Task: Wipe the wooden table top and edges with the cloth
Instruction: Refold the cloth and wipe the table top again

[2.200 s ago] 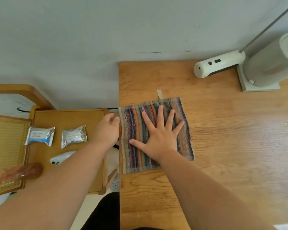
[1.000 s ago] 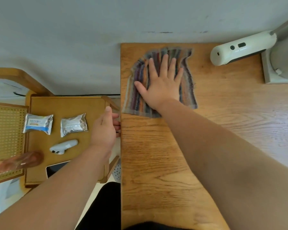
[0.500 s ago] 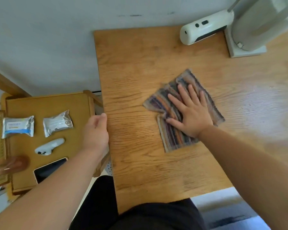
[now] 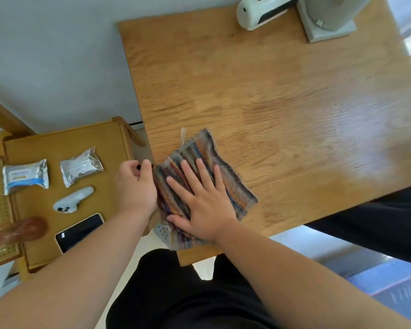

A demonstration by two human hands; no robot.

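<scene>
- The right hand [image 4: 205, 205] lies flat, fingers spread, palm pressing the cloth [image 4: 199, 186] onto the desk [image 4: 271, 91]; no pinch, just weight from above.
- Under that grip the cloth sits at the desk's near left corner, its lower edge spilling past the rim just below the thumb.
- Left of the grip, the left hand [image 4: 134, 186] curls at the desk's side edge; motion blur leaves it unclear whether it pinches the cloth's border.
- The cloth looks thin, soft and light, so it probably bunches when pushed; a broad flat palm, or a fold wrapped over the rim for edges, should suit it.
- Beyond the fingertips stretches bare wood.
</scene>
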